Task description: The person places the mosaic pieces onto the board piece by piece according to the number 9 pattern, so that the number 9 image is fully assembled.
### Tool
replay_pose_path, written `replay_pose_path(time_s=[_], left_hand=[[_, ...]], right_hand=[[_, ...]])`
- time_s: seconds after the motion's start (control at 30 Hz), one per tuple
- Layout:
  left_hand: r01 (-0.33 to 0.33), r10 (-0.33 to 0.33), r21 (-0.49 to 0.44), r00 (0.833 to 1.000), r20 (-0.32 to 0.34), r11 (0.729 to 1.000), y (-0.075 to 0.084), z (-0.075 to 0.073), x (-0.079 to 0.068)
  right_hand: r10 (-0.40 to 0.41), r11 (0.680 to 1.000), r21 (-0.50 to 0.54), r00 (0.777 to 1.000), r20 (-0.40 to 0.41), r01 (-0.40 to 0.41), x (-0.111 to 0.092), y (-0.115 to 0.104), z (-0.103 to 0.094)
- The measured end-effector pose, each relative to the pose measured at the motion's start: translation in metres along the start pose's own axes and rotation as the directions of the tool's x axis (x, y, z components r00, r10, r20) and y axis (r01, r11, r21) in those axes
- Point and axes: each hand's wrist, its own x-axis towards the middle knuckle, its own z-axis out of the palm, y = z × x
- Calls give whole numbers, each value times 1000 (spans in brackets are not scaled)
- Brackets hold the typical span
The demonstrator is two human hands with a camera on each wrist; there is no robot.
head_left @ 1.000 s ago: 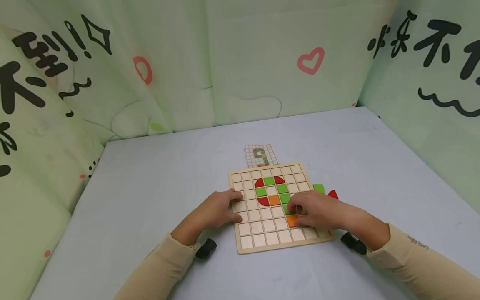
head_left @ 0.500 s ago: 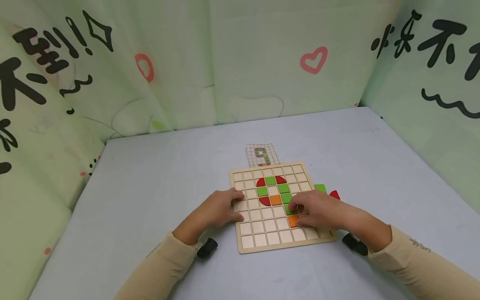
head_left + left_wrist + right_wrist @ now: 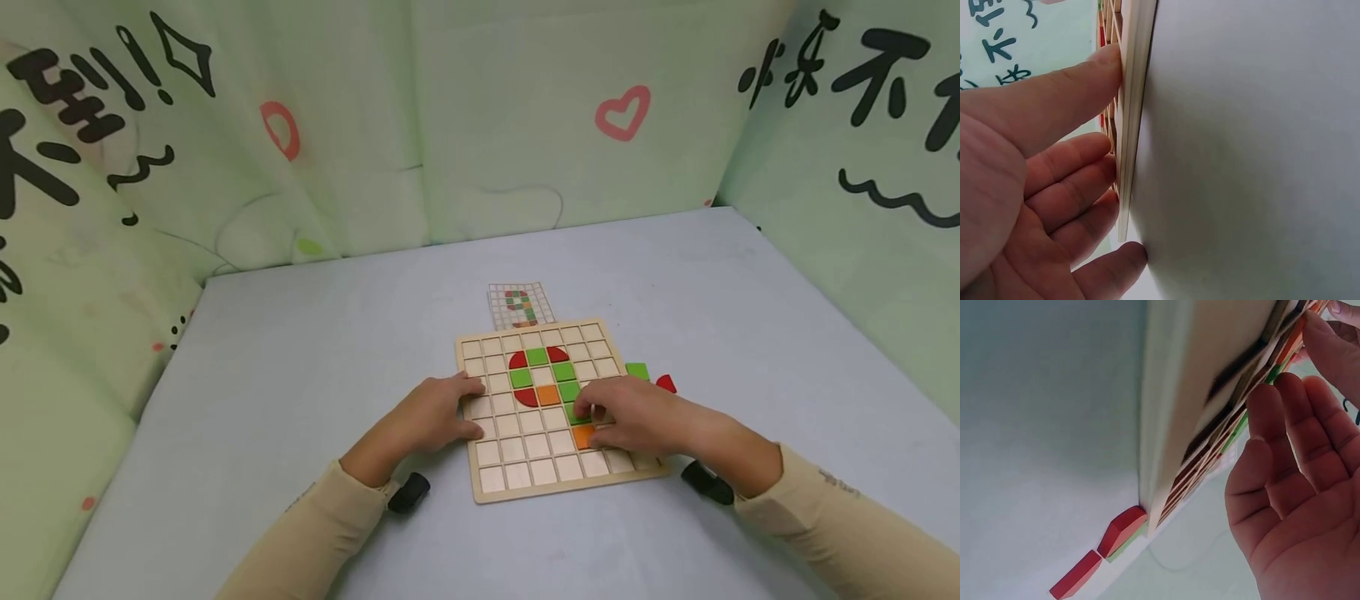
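A wooden grid board (image 3: pixel 517 479) lies on the table, with red quarter-round, green and orange tiles set in its cells. My left hand (image 3: pixel 427 417) rests at the board's left edge; in the left wrist view its thumb (image 3: pixel 1107 59) touches the frame and the other fingers lie loosely along it. My right hand (image 3: pixel 637 412) reaches over the right side. Its thumb presses at an orange tile (image 3: pixel 582 437) in the lower part, while its fingertips are at the green tile (image 3: pixel 574 414) just above. In the right wrist view the fingers (image 3: pixel 1297 431) are bent only slightly.
Behind the board, a pattern card (image 3: pixel 517 305) with a coloured figure is partly covered by the board. A loose green tile (image 3: pixel 637 370) and a red piece (image 3: pixel 666 383) lie beyond its right edge. Printed cloth (image 3: pixel 510 125) encloses the white table (image 3: pixel 315 350).
The view has shifted slightly. Both hands keep their places on the board, and the tiles look the same.
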Motion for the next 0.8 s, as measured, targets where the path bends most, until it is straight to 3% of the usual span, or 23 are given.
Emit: replay_pose_path(time_s=[0.3,0.47,0.8], left_hand=[[23,-23,-13,1000,13,1000,1,-2,0],[-8,8,-3,1000,-1,1000,-1,-1,-1],[-20,20,-5,1000,-1,1000,-1,-2,-2]], right_hand=[[53,998,-20,998,17,-52,-3,0,-14],[113,993,-32,993,-18,-113,-10,2,-30],[94,995,-17,987,-134,-97,-29,22,-49]])
